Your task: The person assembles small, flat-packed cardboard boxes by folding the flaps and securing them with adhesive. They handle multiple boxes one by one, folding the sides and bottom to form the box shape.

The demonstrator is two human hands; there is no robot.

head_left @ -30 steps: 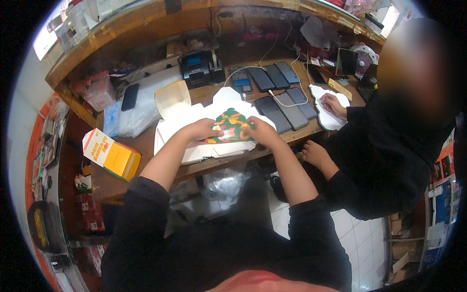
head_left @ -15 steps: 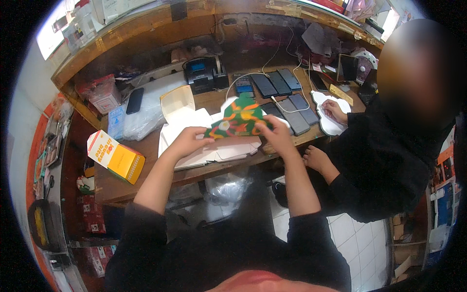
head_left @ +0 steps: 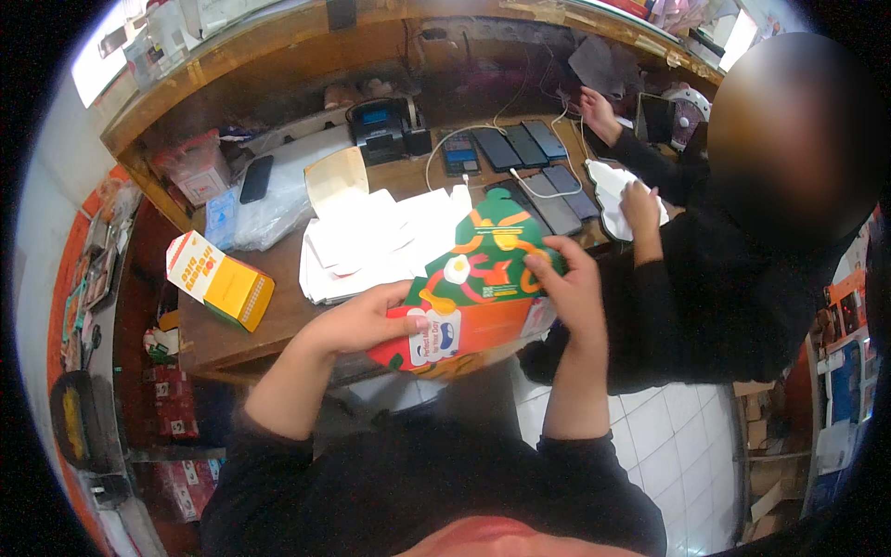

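Observation:
Between both hands I hold a flat, die-cut carton sheet (head_left: 487, 269) printed green, orange and red, tilted above the table's front edge. My left hand (head_left: 376, 320) grips its lower left edge, thumb on the printed face. On its right edge is my right hand (head_left: 571, 278), with the thumb on top and the other fingers partly behind. Just beyond lies a stack of white carton sheets (head_left: 367, 246), with a cream flap (head_left: 336, 184) standing up at its back. A folded yellow and white carton (head_left: 227, 283) lies to the left.
Several phones (head_left: 543, 139) and a white cable lie behind the stack. A black device with a small screen (head_left: 385, 130) stands at the back. A phone (head_left: 257, 178) rests on plastic-wrapped material (head_left: 288, 218). A co-worker's hand (head_left: 640, 212) touches a white scalloped sheet (head_left: 613, 200) at right.
The carton sheet has come nearer to me and tilted, showing more of its printed face. Both my hands moved with it. One of the co-worker's hands has risen toward the back.

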